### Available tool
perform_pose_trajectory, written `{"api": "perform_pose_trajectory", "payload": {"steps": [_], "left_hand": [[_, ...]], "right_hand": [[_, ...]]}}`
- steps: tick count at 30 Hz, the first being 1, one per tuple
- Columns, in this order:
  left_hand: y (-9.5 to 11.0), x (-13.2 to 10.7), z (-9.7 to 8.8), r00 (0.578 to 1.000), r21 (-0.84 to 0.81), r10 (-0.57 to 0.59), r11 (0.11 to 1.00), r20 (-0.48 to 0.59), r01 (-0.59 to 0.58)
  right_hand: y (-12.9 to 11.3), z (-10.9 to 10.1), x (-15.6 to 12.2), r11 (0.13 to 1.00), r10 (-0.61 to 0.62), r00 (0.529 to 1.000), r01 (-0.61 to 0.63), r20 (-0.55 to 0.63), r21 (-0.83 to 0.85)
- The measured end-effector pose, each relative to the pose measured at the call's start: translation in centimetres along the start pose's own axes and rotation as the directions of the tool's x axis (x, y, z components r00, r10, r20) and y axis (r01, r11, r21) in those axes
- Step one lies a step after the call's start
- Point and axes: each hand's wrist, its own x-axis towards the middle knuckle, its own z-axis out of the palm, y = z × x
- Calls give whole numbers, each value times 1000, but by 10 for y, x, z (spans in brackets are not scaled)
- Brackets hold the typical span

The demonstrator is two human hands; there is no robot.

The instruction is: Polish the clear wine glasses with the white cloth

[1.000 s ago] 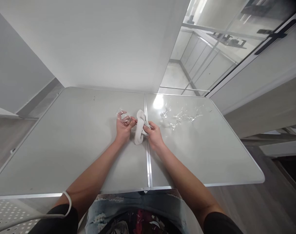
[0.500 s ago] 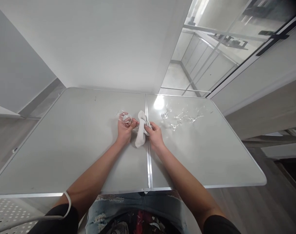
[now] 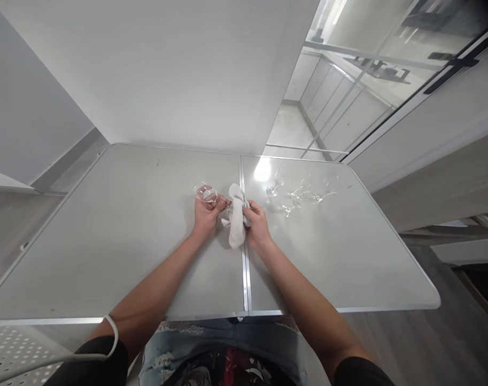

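My left hand (image 3: 205, 217) is closed around a clear stemmed glass (image 3: 207, 192), which lies tilted across it with the bowl toward the left. The stem end points right, toward a white cloth (image 3: 238, 228). My right hand (image 3: 260, 228) pinches this cloth between thumb and fingers, and a long fold hangs down toward me. The cloth partly hides the foot end of the glass, so I cannot tell exactly where the two touch. Both hands are just above the table, close to its middle seam.
Several clear stemmed glasses stand together on the right half of the folding table (image 3: 328, 257), one of them a glass (image 3: 272, 191) nearest the seam. A white wall (image 3: 167, 80) rises behind the table. A white cable (image 3: 67, 360) crosses my left arm.
The white cloth has shifted slightly to the right and its hanging fold has swung nearer to me. My left hand keeps its grip on the glass, almost in place.
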Motion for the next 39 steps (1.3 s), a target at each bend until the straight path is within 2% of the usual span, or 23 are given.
{"api": "perform_pose_trajectory", "payload": {"steps": [4, 9, 16, 23, 27, 31, 35, 39], "left_hand": [[-1, -1, 0, 1000, -4, -8, 1000, 19, 8], [0, 0, 1, 1000, -13, 1, 1000, -19, -1], [0, 0, 1, 1000, -15, 1, 1000, 16, 0], [0, 0, 2, 1000, -10, -15, 1000, -16, 15], [0, 0, 2, 1000, -18, -13, 1000, -5, 13], [1, 0, 1, 1000, -13, -8, 1000, 22, 8], [2, 0, 1, 1000, -1, -8, 1000, 23, 8], [1, 0, 1, 1000, -12, -20, 1000, 4, 20]], "right_hand": [[1, 0, 2, 998, 50, 998, -51, -34, -46], [3, 3, 0, 997, 56, 996, -52, 62, -63], [3, 1, 2, 998, 51, 999, -51, -5, -33], [6, -2, 3, 998, 67, 995, -65, 73, -22], [3, -1, 3, 999, 25, 999, -24, 34, -20], [2, 1, 4, 997, 54, 998, -55, -10, -54], [4, 2, 2, 994, 99, 994, -96, 43, -57], [3, 0, 2, 997, 73, 995, -71, 66, -30]]}}
